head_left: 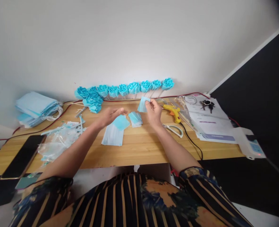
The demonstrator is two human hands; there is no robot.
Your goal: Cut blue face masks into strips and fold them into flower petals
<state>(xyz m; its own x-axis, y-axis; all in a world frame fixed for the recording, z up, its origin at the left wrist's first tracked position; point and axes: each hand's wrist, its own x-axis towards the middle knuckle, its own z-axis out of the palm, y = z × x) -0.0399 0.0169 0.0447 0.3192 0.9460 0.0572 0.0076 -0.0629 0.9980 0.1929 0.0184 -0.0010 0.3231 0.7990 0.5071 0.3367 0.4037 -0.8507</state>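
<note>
My right hand (154, 113) pinches a small light-blue square of fabric (143, 104) between thumb and fingers, raised above the table. My left hand (111, 116) hovers with its fingers stretched out and nothing visible in it. Just beneath the left fingertips a brighter blue fabric piece (121, 123) lies over the top of a flat pale-blue face mask (112, 136). Between the two hands rests a small fanned stack of cut blue pieces (135, 119).
Blue fabric roses (133, 87) line the wall. Folded masks (36, 107) are piled at left, near plastic bags with scraps (59, 142) and a phone (23, 156). At right are a yellow glue gun (174, 112), scissors (177, 130), papers (207, 121), keys (207, 104) and a power strip (249, 143).
</note>
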